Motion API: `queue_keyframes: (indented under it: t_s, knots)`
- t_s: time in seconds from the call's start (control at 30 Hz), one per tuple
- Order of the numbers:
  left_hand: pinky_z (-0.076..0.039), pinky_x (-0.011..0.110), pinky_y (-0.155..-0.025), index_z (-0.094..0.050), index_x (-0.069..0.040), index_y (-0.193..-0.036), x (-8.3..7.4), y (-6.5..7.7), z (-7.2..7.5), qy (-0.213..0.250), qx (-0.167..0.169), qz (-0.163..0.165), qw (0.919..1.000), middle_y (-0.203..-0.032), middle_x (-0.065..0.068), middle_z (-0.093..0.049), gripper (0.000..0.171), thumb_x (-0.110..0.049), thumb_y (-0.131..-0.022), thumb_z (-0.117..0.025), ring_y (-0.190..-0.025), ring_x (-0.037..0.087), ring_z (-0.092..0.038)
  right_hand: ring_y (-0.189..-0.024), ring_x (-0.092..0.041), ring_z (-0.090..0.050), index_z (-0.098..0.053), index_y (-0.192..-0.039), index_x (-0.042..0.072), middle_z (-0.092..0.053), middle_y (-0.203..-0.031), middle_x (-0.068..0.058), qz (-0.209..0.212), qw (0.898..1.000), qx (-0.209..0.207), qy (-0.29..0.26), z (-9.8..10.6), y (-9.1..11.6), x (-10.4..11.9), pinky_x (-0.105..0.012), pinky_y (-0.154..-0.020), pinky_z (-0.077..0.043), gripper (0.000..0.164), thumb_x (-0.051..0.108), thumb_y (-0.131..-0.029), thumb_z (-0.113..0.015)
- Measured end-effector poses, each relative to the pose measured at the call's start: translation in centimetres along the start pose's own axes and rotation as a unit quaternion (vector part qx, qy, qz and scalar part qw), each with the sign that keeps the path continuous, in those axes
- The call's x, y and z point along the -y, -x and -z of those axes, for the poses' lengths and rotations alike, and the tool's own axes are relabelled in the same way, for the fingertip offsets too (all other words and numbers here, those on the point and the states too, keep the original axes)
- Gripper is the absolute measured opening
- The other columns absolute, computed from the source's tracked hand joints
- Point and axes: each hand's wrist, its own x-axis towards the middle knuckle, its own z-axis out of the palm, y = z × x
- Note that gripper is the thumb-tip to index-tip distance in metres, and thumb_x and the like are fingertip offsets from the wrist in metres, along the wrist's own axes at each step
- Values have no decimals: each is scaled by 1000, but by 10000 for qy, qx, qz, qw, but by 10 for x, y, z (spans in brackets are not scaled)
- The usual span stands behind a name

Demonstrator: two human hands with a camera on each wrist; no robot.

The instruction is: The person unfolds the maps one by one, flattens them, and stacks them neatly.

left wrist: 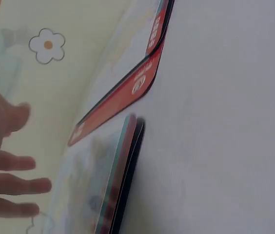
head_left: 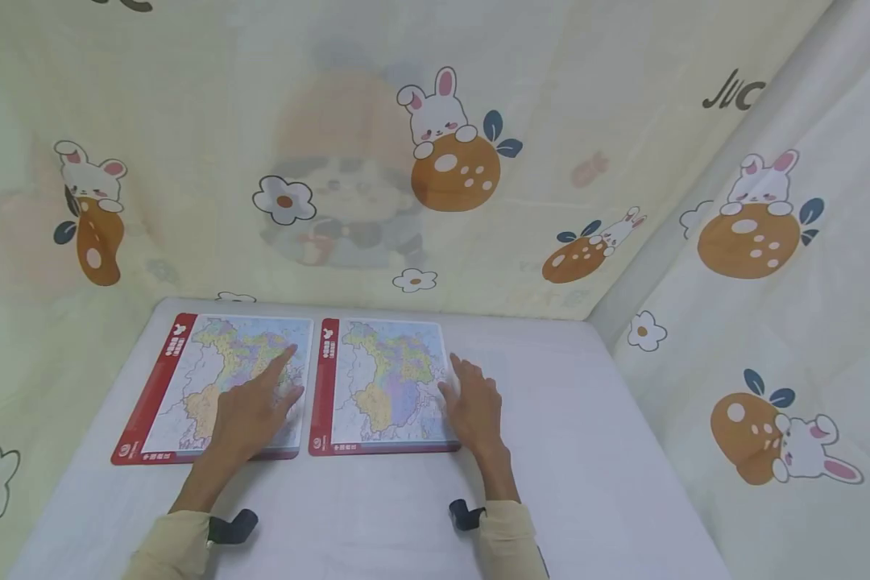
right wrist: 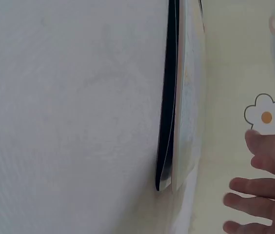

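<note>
Map boards (head_left: 387, 387), pastel regions, red margins, left grip (head_left: 250, 409) spread, right grip (head_left: 476, 407) spread

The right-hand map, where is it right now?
In the head view, the right-hand map lies on the white table, just right of the left-hand map, with the right hand by its right edge.

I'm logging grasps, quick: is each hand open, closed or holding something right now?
Left hand: open, over the left map board, holding nothing.
Right hand: open, by the right edge of the right map board, holding nothing.
</note>
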Motion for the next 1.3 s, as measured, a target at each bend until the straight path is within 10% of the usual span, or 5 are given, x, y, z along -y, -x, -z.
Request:
queue_keyframes:
  t_s: [0.17, 0.5, 0.8, 1.3]
  knots:
    - [-40, 26, -56, -71, -8, -142, -16, -8, -15, 465, -430, 220, 9977, -102, 17, -84, 41, -24, -104, -72, -53, 13, -53, -62, -33, -69, -72, -142, 9, -83, -93, -17, -222, 9982, -487, 266, -1, -1, -3, -45, -59, -56, 43, 29, -104, -73]
    - [-44, 29, -60, -62, 1, -147, -41, -27, -37, 946, 432, 1114, 9883, -90, 16, -77, 47, -26, -109, -63, -65, 20, -63, -62, -17, -63, -77, -132, 1, -79, -84, -11, -863, 9949, -384, -369, -8, -3, -6, -34, -65, -53, 37, 24, -102, -76]
    - [-46, 27, -57, -66, 3, -119, -50, -35, -43, 976, 889, 1511, 9797, -86, 14, -69, 31, -25, -109, -62, -69, 23, -65, -81, -20, -54, -59, -151, -5, -70, -120, -22, -1450, 9820, 332, -1168, -16, -1, -12, -30, -74, -47, 58, 24, -103, -74]
    - [-51, 29, -61, -64, 9, -134, -49, -34, -51, 1258, 709, 1691, 9750, -98, 21, -74, 39, -21, -110, -60, -77, 27, -71, -88, -22, -54, -63, -148, -3, -68, -118, -21, -1554, 9796, 607, -1117, -24, -2, -13, -31, -73, -42, 56, 27, -102, -75]
